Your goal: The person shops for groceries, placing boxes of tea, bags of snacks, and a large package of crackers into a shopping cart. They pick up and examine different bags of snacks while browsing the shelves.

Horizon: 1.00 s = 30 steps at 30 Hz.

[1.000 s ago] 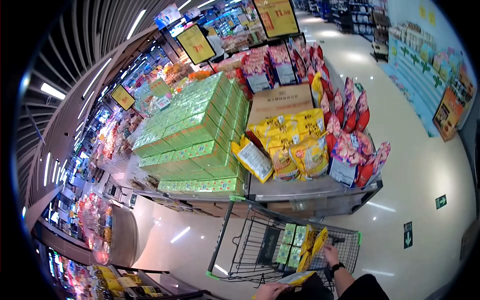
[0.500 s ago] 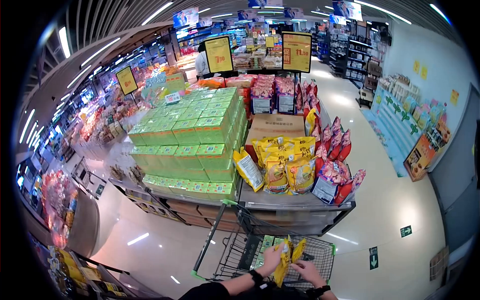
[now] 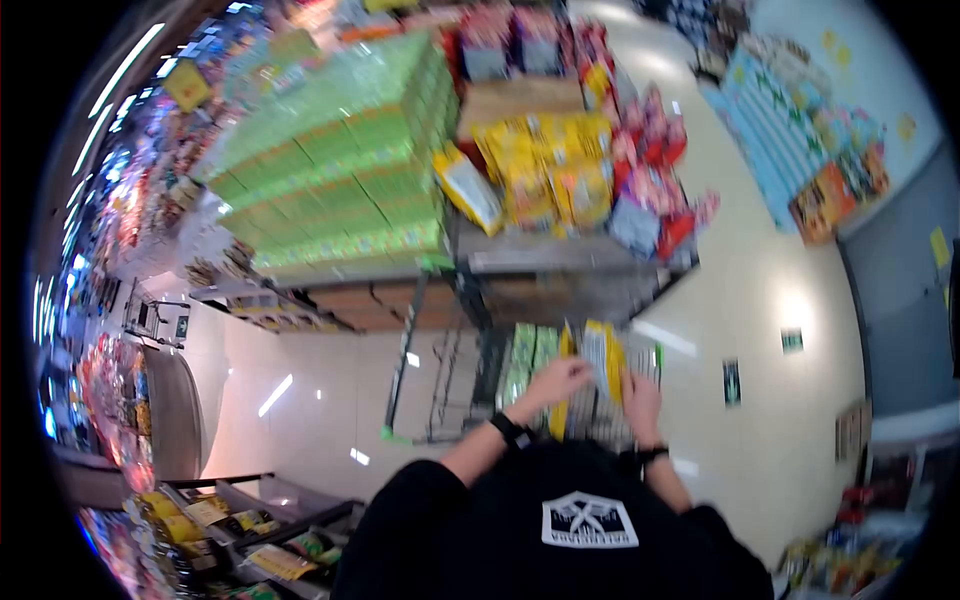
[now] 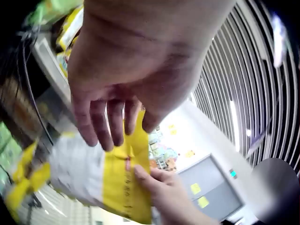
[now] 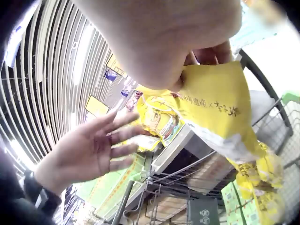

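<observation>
Over the cart, my right hand [image 3: 642, 400] pinches the upper edge of a yellow-and-white food bag [image 3: 600, 350]; thumb and fingers grip its yellow end [image 4: 129, 178] in the left wrist view. My left hand [image 3: 558, 380] is just left of that bag. Its fingers are loosely extended and spread, holding nothing, as the right wrist view shows this hand [image 5: 96, 150] from the palm side. Below the held bag, more yellow bags [image 5: 262, 187] are in the shopping cart beside a block of green boxes [image 3: 528, 360].
The cart's wire basket [image 3: 440, 385] stands against a display table [image 3: 560, 255]. On the table are stacked green boxes [image 3: 340, 180], yellow bags [image 3: 545, 165], a cardboard carton [image 3: 520, 100] and pink-and-red bags [image 3: 655, 190]. A shelf of packets [image 3: 230, 540] stands at the lower left.
The head view has tilted down. My left hand, on a yellow bag half a second ago, is now free of it with fingers spread. My right hand now holds a bag up over the cart.
</observation>
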### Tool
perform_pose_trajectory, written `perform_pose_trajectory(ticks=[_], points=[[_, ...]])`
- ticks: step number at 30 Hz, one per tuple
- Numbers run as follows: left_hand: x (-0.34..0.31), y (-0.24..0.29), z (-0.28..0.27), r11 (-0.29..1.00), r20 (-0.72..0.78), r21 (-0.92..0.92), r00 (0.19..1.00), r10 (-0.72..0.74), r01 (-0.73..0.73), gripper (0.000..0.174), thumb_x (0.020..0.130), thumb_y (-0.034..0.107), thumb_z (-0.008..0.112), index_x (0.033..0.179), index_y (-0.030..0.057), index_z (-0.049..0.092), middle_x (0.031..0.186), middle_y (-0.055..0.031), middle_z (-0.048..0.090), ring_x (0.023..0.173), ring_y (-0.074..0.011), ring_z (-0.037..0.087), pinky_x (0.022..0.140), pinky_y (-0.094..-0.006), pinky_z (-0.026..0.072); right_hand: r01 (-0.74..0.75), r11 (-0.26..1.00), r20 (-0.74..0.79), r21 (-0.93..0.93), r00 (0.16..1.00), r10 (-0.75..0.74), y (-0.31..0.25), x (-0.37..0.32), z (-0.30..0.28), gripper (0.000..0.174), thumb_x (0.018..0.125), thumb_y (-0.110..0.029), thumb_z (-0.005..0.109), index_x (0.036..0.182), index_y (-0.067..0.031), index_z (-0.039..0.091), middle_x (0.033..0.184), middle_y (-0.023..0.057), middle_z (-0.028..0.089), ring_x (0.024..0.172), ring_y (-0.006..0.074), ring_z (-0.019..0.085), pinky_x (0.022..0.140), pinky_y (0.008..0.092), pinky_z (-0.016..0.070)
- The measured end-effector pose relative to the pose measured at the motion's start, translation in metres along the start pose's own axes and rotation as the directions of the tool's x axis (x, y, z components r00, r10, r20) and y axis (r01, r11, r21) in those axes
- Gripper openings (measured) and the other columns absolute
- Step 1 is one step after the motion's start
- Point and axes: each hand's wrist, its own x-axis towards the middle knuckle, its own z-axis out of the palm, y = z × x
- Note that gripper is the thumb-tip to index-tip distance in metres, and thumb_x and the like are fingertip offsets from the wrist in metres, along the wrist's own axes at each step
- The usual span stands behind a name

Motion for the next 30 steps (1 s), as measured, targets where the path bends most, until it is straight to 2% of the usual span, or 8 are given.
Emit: perform_pose_trajectory(ticks=[2,5,7,12,17,20,22,30], points=[[-0.034,-0.024,-0.004,0.878,-0.031,0.466,0.99,0.138,-0.107,0.039,0.09,0.036,0.063,0.118,0.009,0.067,0.103,-0.0154,0.07,0.095,-0.0356,0.066,0.081,-0.0449,0.0535,-0.039,0.997,0.038,-0.061,0.998,0.041,0.017,0.0,0.0,0.044,0.099,-0.039,0.051,0.081,-0.0024,0.065,0.076,0.0223,0.063,0.073,0.043,0.061,0.062,0.0507,0.0454],[-0.077,-0.066,-0.008,0.714,0.12,0.7,0.986,-0.113,-0.004,0.041,0.084,0.033,0.07,0.118,0.0117,0.064,0.101,-0.0134,0.069,0.099,-0.0337,0.066,0.083,-0.0463,0.0535,-0.064,0.981,0.151,-0.185,0.984,0.092,0.061,-0.011,0.026,0.043,0.097,-0.04,0.053,0.08,-0.0032,0.066,0.076,0.0211,0.064,0.075,0.0424,0.062,0.063,0.0518,0.0466],[-0.115,-0.102,0.001,0.81,0.041,0.561,0.972,-0.233,0.17,0.045,0.088,0.035,0.067,0.125,0.0107,0.061,0.114,-0.0162,0.067,0.104,-0.036,0.064,0.087,-0.0473,0.0529,-0.145,0.97,0.199,-0.194,0.963,0.184,0.072,-0.02,0.037,0.041,0.096,-0.039,0.054,0.081,-0.0028,0.067,0.078,0.0211,0.065,0.076,0.0424,0.063,0.065,0.0526,0.0481],[-0.181,-0.115,0.016,0.755,-0.007,0.503,0.876,-0.483,0.42,0.047,0.09,0.035,0.065,0.13,0.0092,0.059,0.121,-0.0174,0.065,0.11,-0.0373,0.062,0.092,-0.0466,0.0506,-0.26,0.95,0.305,-0.172,0.903,0.302,0.101,-0.038,0.078,0.035,0.093,-0.035,0.059,0.084,-0.0029,0.07,0.083,0.0212,0.068,0.077,0.0419,0.066,0.069,0.0521,0.0523],[-0.206,-0.111,0.04,0.769,-0.037,0.318,0.818,-0.574,0.554,0.048,0.091,0.032,0.067,0.129,0.0035,0.059,0.122,-0.0213,0.064,0.108,-0.0364,0.064,0.092,-0.0449,0.0507,-0.248,0.94,0.486,-0.236,0.807,0.335,0.123,-0.05,0.128,0.032,0.091,-0.032,0.057,0.088,-0.0039,0.072,0.09,0.02,0.071,0.083,0.0398,0.069,0.076,0.0504,0.0559],[-0.222,-0.109,0.053,0.806,-0.141,0.025,0.8,-0.583,0.592,0.044,0.093,0.028,0.067,0.127,0.0016,0.059,0.115,-0.0234,0.067,0.098,-0.0332,0.068,0.085,-0.0409,0.0538,-0.249,0.946,0.528,-0.206,0.786,0.322,0.129,-0.047,0.158,0.03,0.091,-0.03,0.056,0.09,-0.0038,0.072,0.094,0.0211,0.071,0.089,0.0396,0.069,0.079,0.05,0.0555],[-0.231,-0.096,0.057,0.786,-0.144,0.023,0.78,-0.609,0.618,0.043,0.093,0.027,0.067,0.127,0.0011,0.059,0.114,-0.0231,0.067,0.097,-0.0323,0.068,0.084,-0.0403,0.0542,-0.391,0.891,0.56,-0.231,0.695,0.45,0.127,-0.041,0.176,0.029,0.09,-0.027,0.057,0.096,-0.0026,0.072,0.101,0.0212,0.071,0.095,0.0385,0.068,0.083,0.049,0.0548],[-0.259,-0.09,0.079,0.73,-0.197,-0.035,0.712,-0.674,0.682,0.043,0.093,0.025,0.067,0.127,-0.0003,0.058,0.111,-0.0215,0.069,0.099,-0.03,0.069,0.085,-0.0379,0.0548,-0.218,0.968,0.743,0.121,0.667,0.057,0.161,-0.033,0.229,0.029,0.087,-0.022,0.059,0.108,-0.0068,0.071,0.108,0.0176,0.07,0.096,0.0375,0.066,0.086,0.0471,0.0525]])
